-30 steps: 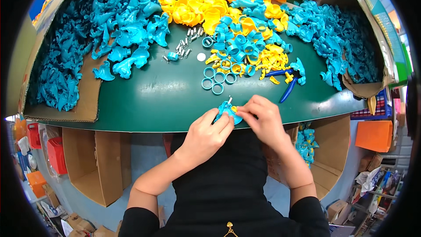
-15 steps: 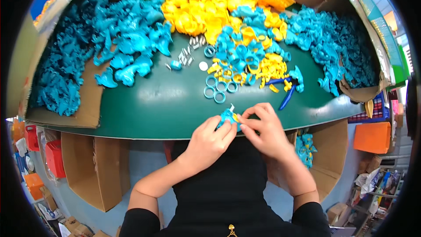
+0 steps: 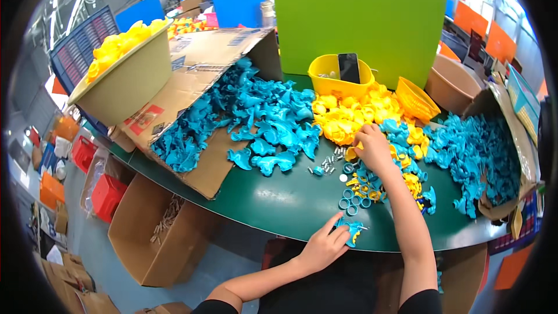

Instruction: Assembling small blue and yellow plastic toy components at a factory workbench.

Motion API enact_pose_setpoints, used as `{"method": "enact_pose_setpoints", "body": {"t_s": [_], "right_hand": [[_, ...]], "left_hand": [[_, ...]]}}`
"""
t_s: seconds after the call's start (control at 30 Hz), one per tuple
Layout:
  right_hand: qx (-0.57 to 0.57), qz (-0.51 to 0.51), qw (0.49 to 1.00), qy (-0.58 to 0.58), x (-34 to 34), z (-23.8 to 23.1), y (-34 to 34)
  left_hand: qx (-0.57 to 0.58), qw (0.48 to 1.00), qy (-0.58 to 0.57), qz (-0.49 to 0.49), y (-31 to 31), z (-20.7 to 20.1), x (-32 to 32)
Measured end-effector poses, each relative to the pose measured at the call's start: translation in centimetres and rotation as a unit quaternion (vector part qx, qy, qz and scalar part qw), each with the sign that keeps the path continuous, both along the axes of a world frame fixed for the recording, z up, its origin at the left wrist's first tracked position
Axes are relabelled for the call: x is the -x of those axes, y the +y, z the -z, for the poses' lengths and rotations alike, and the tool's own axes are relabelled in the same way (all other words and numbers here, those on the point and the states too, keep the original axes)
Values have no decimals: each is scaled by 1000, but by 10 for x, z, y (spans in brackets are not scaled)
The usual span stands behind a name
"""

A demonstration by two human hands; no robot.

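My left hand (image 3: 325,245) is at the near edge of the green table, its fingers closed on a small teal plastic piece (image 3: 353,231). That piece has yellow along its lower side and a thin silvery bit sticking out to the right. My right hand (image 3: 375,150) is stretched forward to the near edge of a pile of yellow plastic pieces (image 3: 340,132). Its fingers are bent around a yellow piece (image 3: 350,153), partly hidden beneath them. Teal rings (image 3: 351,200) lie between my two hands, beside small silvery metal parts (image 3: 332,161).
Teal molded pieces spill from a cardboard box (image 3: 212,177) on the left and another (image 3: 517,157) on the right. Behind the yellow pile stand a yellow tub (image 3: 325,84) with a phone (image 3: 349,68), a yellow basket (image 3: 415,102) and a green panel (image 3: 360,17). An open carton (image 3: 131,238) stands below, left.
The view has tilted up and swung left. My right hand has left the teal piece and reached forward to the yellow pile. My left hand stays with the teal piece.
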State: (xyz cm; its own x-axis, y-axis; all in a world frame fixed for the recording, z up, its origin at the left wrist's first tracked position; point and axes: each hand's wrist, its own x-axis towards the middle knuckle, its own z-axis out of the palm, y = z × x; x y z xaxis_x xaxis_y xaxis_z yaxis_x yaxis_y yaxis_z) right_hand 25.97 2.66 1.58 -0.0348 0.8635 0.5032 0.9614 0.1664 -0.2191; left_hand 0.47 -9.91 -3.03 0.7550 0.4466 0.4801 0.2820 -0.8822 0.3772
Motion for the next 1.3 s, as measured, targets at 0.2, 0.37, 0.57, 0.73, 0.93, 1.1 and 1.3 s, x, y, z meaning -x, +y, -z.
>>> {"method": "enact_pose_setpoints", "body": {"t_s": [0.2,0.37,0.57,0.73,0.93,1.1,1.3], "right_hand": [[-70,17,977,202,18,-5,-41],[-10,58,963,263,55,-20,-124],[-13,89,979,182,86,19,-168],[-7,97,983,155,87,22,-172],[-32,84,979,181,87,28,-172],[-36,93,984,147,90,32,-170],[-50,78,990,108,86,33,-171]], "left_hand": [[-65,997,-31,-15,8,6,-9],[-87,996,2,10,18,-9,-5],[-107,994,1,36,18,-2,-11],[-114,993,3,35,15,-4,-12],[-117,993,5,36,14,-7,-13],[-101,994,3,41,15,-5,-13],[-102,994,11,36,16,-5,-14]]}}
